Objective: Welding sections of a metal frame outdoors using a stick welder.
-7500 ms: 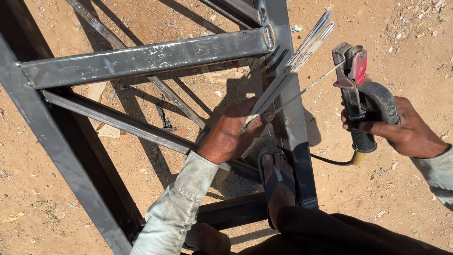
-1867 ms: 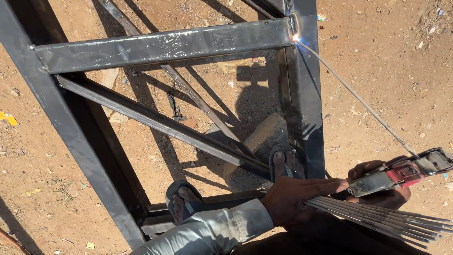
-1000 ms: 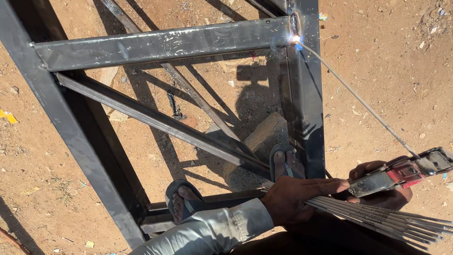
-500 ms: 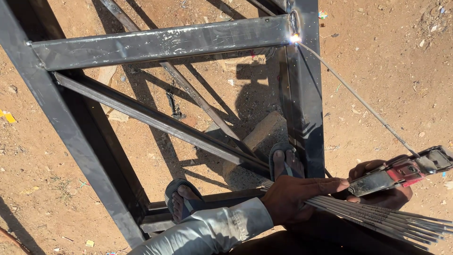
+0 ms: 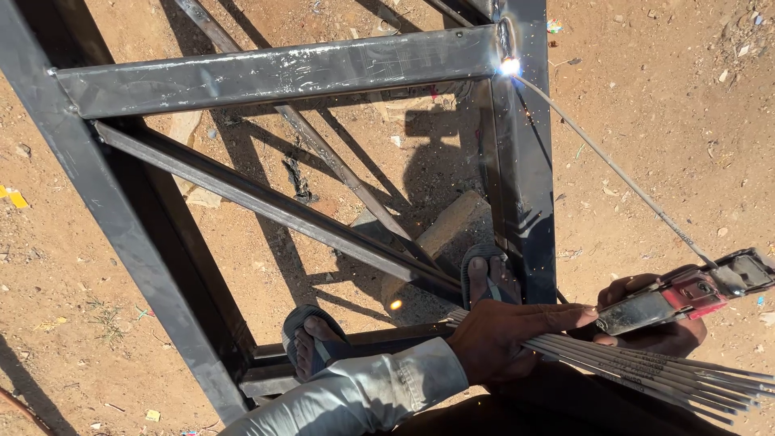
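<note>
My right hand (image 5: 655, 321) is clamped on the red-and-grey metal electrode holder (image 5: 686, 292), its long thin welding rod (image 5: 613, 169) reaching up to a bright arc (image 5: 509, 66) at the top right corner of the dark steel tube frame (image 5: 274, 71) lying on the dirt ground (image 5: 662, 105). My left hand (image 5: 504, 339) grips a bundle of spare grey rods (image 5: 646, 373). I judge this corner joint partly welded; other joints look unfinished.

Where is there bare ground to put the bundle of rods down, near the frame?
Bare dirt lies right of the frame's upright bar, under the slanted electrode. Another open patch lies left of the frame. Inside the frame it is crowded: diagonal bars, a block, both sandalled feet.
</note>
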